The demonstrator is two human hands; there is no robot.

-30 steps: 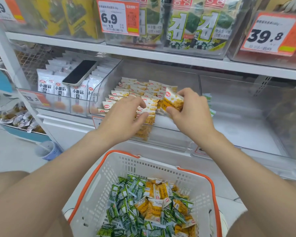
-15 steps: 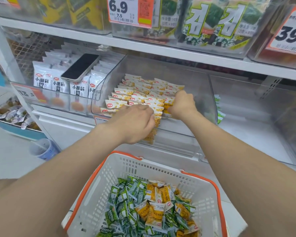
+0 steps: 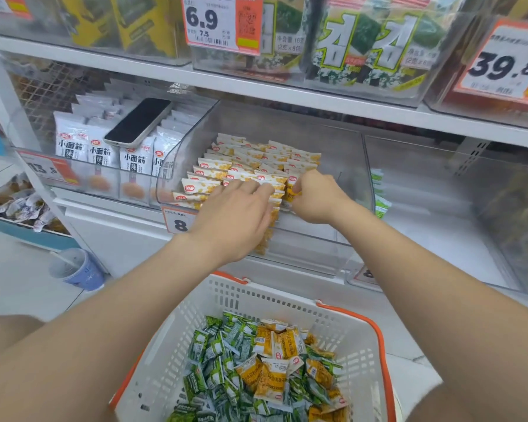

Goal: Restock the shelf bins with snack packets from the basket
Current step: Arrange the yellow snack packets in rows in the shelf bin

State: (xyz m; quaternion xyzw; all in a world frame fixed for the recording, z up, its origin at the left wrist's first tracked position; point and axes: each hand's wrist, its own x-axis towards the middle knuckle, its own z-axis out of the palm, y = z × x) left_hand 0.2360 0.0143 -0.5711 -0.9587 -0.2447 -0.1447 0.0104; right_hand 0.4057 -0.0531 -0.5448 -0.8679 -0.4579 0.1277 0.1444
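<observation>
A clear shelf bin (image 3: 333, 239) holds rows of yellow-and-white snack packets (image 3: 250, 159). My left hand (image 3: 238, 217) lies flat on the front rows, fingers stretched over the packets. My right hand (image 3: 317, 199) is curled at the right end of the rows, pinching a yellow packet (image 3: 290, 190) that stands among the others. Below, a white basket (image 3: 357, 354) with orange handles holds several green and yellow packets (image 3: 256, 373).
A phone (image 3: 137, 121) lies on white packets in the left bin (image 3: 83, 181). A few green packets (image 3: 378, 193) stand in the clear bin to the right. A blue cup (image 3: 77, 269) sits on the floor at left. Price tags hang on the upper shelf.
My right hand carried a yellow packet down into the row and still pinches it. My left hand opened from a loose curl and spread flat over the front packets.
</observation>
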